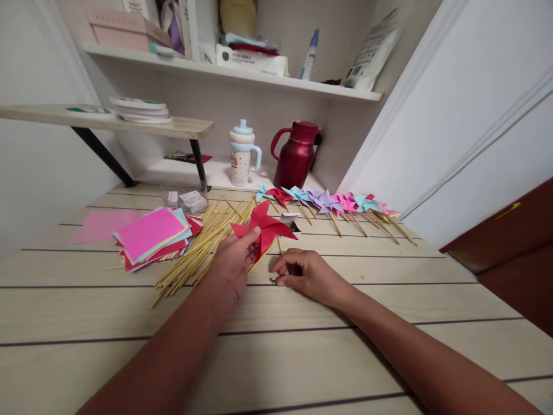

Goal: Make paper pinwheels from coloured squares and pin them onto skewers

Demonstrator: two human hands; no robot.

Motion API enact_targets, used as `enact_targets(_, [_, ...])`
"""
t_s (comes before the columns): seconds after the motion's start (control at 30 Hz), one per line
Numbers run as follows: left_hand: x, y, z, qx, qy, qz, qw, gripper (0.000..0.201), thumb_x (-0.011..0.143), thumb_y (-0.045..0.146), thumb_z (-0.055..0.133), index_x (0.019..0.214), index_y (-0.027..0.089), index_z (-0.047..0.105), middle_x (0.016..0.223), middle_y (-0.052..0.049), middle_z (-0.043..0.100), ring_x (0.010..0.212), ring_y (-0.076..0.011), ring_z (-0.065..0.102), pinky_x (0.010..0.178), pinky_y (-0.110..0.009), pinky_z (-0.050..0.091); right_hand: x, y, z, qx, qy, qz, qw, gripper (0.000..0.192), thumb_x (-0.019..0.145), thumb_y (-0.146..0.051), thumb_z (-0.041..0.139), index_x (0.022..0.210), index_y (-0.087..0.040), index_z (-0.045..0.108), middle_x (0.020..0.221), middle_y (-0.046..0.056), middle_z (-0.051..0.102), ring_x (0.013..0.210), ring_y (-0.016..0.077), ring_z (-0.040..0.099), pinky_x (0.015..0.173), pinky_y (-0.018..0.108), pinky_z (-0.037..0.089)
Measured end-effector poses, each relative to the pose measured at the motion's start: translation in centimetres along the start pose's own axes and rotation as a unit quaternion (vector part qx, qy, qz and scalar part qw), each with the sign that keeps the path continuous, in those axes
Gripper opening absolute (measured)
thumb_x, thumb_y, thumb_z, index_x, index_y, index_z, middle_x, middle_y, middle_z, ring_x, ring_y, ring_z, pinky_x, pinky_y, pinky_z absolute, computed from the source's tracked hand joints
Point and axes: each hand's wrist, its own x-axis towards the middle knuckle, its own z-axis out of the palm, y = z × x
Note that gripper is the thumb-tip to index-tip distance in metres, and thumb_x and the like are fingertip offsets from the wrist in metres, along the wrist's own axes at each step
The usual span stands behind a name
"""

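My left hand (pixel 235 259) pinches a red paper pinwheel (pixel 262 223) between thumb and fingers, with its pointed blades spread. My right hand (pixel 305 275) rests on the table, its thumb and fingers closed at a small shiny metal piece (pixel 273 280) whose exact kind I cannot make out. Just behind the red pinwheel stands a small open box (pixel 290 222) with dark bits inside. A wooden stick (pixel 279 245) shows between my hands. Many loose wooden sticks (pixel 190 259) lie in a heap left of and under my left hand.
Coloured paper squares (pixel 151 230) are stacked at the left, near a clear bag of small boxes (pixel 192 202). Finished pinwheels on sticks (pixel 324 200) line the table's back right. Behind stand a cup (pixel 241 161) and a red jug (pixel 298 155). A raised wooden shelf (pixel 190 128) overhangs the left.
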Motion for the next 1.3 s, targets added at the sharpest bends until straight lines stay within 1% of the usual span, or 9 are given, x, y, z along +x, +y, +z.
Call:
enact_targets(0.2, [0.03,-0.08,-0.11,0.000,-0.003,-0.001,1.000,0.017,0.074,0.004,0.070,0.063,0.014,0.062,0.059,0.000,0.067,0.052,-0.0084,0.059,0.056,-0.019,0.049,0.00,-0.06,-0.02,0.004,-0.005,-0.013,1.000,0.008,0.079,-0.019,0.073,0.086,-0.020,0.072,0.083,0.002,0.067,0.077,0.0154,0.062,0.070,0.026,0.049])
enact_targets(0.37, [0.16,-0.16,-0.13,0.001,-0.004,-0.001,1.000,0.017,0.076,0.003,0.068,0.064,0.014,0.063,0.058,0.001,0.066,0.051,-0.0078,0.059,0.054,-0.019,0.048,0.03,-0.18,-0.07,0.002,-0.009,-0.018,1.000,0.005,0.079,-0.016,0.072,0.083,-0.020,0.072,0.082,0.001,0.068,0.071,0.0136,0.059,0.066,0.024,0.046])
enact_targets(0.47, [0.16,-0.22,-0.19,0.002,-0.006,-0.002,1.000,0.016,0.077,0.003,0.067,0.066,0.014,0.063,0.061,0.000,0.068,0.053,-0.0082,0.061,0.055,-0.019,0.049,0.04,-0.31,-0.07,0.002,-0.012,-0.022,1.000,0.005,0.080,-0.015,0.071,0.080,-0.020,0.072,0.081,0.002,0.068,0.071,0.0132,0.059,0.065,0.024,0.045])
enact_targets(0.6, [0.11,-0.27,-0.19,0.003,-0.008,-0.003,1.000,0.015,0.077,0.003,0.067,0.066,0.014,0.064,0.061,-0.001,0.068,0.053,-0.0085,0.061,0.054,-0.019,0.049,0.01,-0.49,-0.01,0.001,-0.013,-0.024,1.000,0.008,0.082,-0.015,0.069,0.075,-0.020,0.072,0.079,0.002,0.068,0.070,0.0139,0.059,0.065,0.024,0.045])
enact_targets(0.73, [0.09,-0.26,-0.14,0.003,-0.006,-0.003,1.000,0.017,0.076,0.003,0.069,0.064,0.014,0.063,0.059,0.000,0.067,0.051,-0.0079,0.060,0.054,-0.018,0.049,-0.03,-0.47,0.03,0.005,-0.008,-0.015,1.000,0.008,0.082,-0.015,0.068,0.077,-0.019,0.072,0.079,0.002,0.069,0.072,0.0149,0.061,0.067,0.026,0.047])
enact_targets(0.97, [0.21,-0.38,-0.17,0.006,-0.006,-0.006,1.000,0.017,0.077,0.003,0.067,0.065,0.014,0.063,0.061,-0.001,0.068,0.055,-0.0087,0.062,0.057,-0.019,0.051,0.00,-0.47,-0.17,0.007,-0.013,-0.005,1.000,0.010,0.082,-0.013,0.066,0.076,-0.018,0.072,0.079,0.003,0.072,0.073,0.0157,0.065,0.068,0.026,0.050])
enact_targets(1.13, [0.13,-0.40,-0.21,0.005,-0.002,-0.008,1.000,0.017,0.077,0.003,0.068,0.065,0.014,0.062,0.061,-0.001,0.067,0.054,-0.0088,0.061,0.058,-0.020,0.051,0.02,-0.65,-0.33,0.008,-0.016,-0.009,1.000,0.011,0.085,-0.014,0.064,0.080,-0.019,0.074,0.083,0.004,0.073,0.077,0.0163,0.067,0.072,0.027,0.051])
enact_targets(1.3, [0.22,-0.44,-0.33,0.001,-0.003,-0.003,1.000,0.017,0.076,0.003,0.069,0.065,0.014,0.063,0.060,0.000,0.067,0.053,-0.0081,0.060,0.056,-0.019,0.050,0.04,-0.47,-0.30,-0.004,-0.019,-0.022,1.000,0.011,0.085,-0.015,0.065,0.081,-0.020,0.074,0.083,0.003,0.073,0.077,0.0164,0.067,0.073,0.027,0.051])
